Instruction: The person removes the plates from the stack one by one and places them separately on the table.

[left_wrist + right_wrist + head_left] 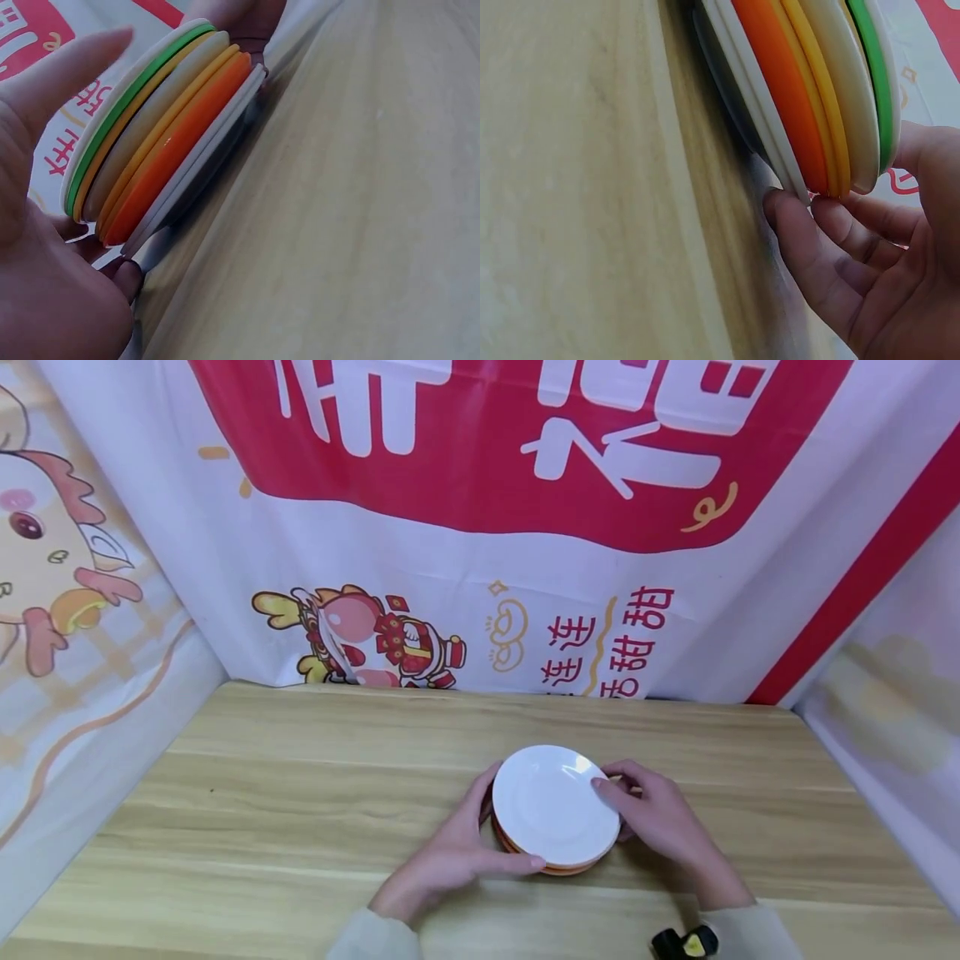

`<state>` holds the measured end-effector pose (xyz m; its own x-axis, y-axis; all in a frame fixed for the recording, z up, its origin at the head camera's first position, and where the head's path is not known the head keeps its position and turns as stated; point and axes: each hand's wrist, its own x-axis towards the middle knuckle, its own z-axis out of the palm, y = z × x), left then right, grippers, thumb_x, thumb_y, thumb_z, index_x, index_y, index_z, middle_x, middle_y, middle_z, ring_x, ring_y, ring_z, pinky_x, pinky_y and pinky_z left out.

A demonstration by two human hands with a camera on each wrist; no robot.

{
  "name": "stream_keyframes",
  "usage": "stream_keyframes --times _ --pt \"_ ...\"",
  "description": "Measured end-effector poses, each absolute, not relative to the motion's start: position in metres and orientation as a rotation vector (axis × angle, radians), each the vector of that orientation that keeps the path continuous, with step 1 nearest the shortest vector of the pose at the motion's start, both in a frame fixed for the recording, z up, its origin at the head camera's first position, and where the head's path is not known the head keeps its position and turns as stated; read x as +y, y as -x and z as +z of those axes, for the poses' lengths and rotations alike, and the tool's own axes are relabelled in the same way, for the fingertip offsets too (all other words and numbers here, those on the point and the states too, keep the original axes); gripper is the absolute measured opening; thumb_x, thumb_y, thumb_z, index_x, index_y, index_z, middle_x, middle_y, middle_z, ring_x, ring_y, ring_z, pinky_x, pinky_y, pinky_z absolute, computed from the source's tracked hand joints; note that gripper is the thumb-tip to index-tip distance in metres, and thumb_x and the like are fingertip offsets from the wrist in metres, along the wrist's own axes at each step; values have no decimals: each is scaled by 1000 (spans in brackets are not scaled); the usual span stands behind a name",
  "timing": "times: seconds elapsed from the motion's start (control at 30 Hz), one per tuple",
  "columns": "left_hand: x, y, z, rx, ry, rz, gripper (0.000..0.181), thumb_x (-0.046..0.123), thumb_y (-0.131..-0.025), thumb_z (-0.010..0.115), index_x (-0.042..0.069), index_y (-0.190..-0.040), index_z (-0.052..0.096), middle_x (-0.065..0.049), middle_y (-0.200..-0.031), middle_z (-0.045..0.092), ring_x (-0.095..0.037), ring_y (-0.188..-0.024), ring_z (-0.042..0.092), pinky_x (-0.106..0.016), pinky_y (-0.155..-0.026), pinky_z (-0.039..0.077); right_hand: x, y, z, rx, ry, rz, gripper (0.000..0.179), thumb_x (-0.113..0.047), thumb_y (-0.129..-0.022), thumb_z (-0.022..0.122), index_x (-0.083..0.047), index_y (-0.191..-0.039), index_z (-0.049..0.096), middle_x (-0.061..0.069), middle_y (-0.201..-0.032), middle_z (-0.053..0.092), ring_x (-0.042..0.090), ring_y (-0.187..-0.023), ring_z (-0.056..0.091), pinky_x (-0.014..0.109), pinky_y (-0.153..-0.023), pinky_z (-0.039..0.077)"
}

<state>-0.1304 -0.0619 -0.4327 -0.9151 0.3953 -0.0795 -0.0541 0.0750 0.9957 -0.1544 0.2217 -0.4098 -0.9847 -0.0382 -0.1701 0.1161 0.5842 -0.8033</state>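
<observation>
A stack of round plates stands on the wooden table, with a glossy white plate (555, 806) on top. From the sides, the rims show a green plate (111, 116), yellow and cream layers, an orange plate (784, 90) and white ones at the bottom. My left hand (465, 852) holds the stack's left side, its thumb at the front rim and its fingers around the far-left edge. On the opposite side my right hand (660, 810) grips the stack, thumb over the top plate's rim and fingers curled against the lower rims.
The light wood table (300, 827) extends around the stack. Behind it hangs a white and red printed cloth (465, 560), and more cloth lines both sides. A black band (684, 942) with a yellow mark sits at the right wrist.
</observation>
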Motion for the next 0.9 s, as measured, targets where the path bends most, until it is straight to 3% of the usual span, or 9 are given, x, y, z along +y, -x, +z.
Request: stream_keyframes --times 0.23,0.37,0.53,0.7,0.9 --pt "-56 126 -432 2153 -341 1832 139 11 -65 104 14 -173 17 -10 -178 23 -35 -165 19 -63 -135 9 222 154 -411 2620 -98 -1389 52 -51 -104 67 -10 -137 68 16 -118 72 21 -78 70 32 -66 65" --pt "-54 126 -432 2189 -367 1853 135 6 -61 104 14 -170 25 -14 -172 29 -37 -160 27 -61 -133 13 222 152 -412 2603 -108 -1398 48 -50 -104 68 -12 -133 69 15 -126 72 21 -81 70 33 -68 65" --pt "-53 126 -433 2246 -417 1820 132 6 -56 105 15 -166 32 -14 -165 33 -34 -152 34 -57 -130 20 222 151 -413 2593 -92 -1405 39 -43 -104 69 -11 -127 70 15 -122 71 22 -81 70 35 -66 65" --pt "-54 126 -433 2276 -451 1769 134 9 -55 107 17 -166 32 -13 -163 33 -31 -150 34 -57 -129 24 223 150 -412 2589 -68 -1387 36 -41 -105 69 -11 -125 70 15 -120 71 22 -79 69 35 -65 64" --pt "-55 126 -434 2139 -444 1831 134 4 -60 104 14 -167 24 -13 -166 33 -32 -152 34 -55 -131 18 225 150 -410 2579 -37 -1392 36 -42 -106 67 -10 -123 70 15 -116 71 23 -78 70 36 -64 65"
